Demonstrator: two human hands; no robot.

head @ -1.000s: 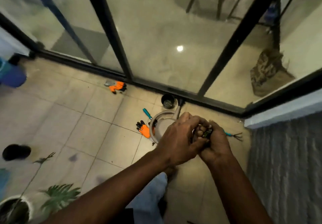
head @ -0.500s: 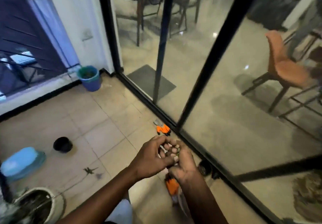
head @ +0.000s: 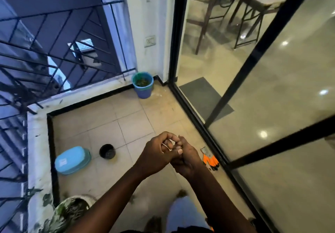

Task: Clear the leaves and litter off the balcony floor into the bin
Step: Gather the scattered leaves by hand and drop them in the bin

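Observation:
My left hand (head: 155, 153) and my right hand (head: 187, 160) are pressed together at waist height over the tiled balcony floor (head: 112, 124). Their fingers are curled round a small handful of leaves, which the fingers now hide. The bin, a blue bucket with a green rim (head: 144, 92), stands in the far corner by the white wall. It has green leaf litter inside. A few leaf scraps (head: 181, 193) lie on the tiles near my feet.
A pair of orange gloves (head: 210, 161) lies by the sliding glass door's track (head: 199, 116). A small black pot (head: 107, 151) and an upturned teal tub (head: 71, 160) sit at the left. A white planter (head: 72, 209) is at the lower left, below the metal railing (head: 45, 55).
My view has swung left, from the door track and tools to the far corner with the bin. Both hands stay clasped together on the handful, which no longer shows between the fingers.

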